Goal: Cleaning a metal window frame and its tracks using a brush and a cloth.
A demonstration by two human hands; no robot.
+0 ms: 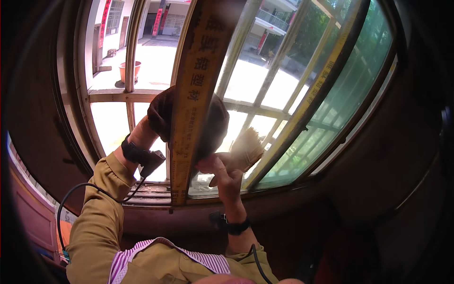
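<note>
At the window, my left hand [161, 111] reaches in through the open left part, behind the upright sash bar. A dark brown cloth [213, 124] bunches over it, hiding most of its fingers; the hand appears to hold this cloth against the sash glass. My right hand [229, 182] is lower and to the right, on the room side. Its fingers close round the handle of a wide flat brush [248, 146]. The pale bristles fan up and to the right, in front of the glass. The brush handle is mostly covered by the fingers.
The sash bar [189, 109] carries yellow printed tape and stands between my arms. A second sash edge [307, 109] slants at the right, beside greenish glass [326, 128]. Metal window bars [130, 61] lie beyond. Outside are a sunlit courtyard and a plant pot [128, 72]. A cable [71, 191] runs along my left sleeve.
</note>
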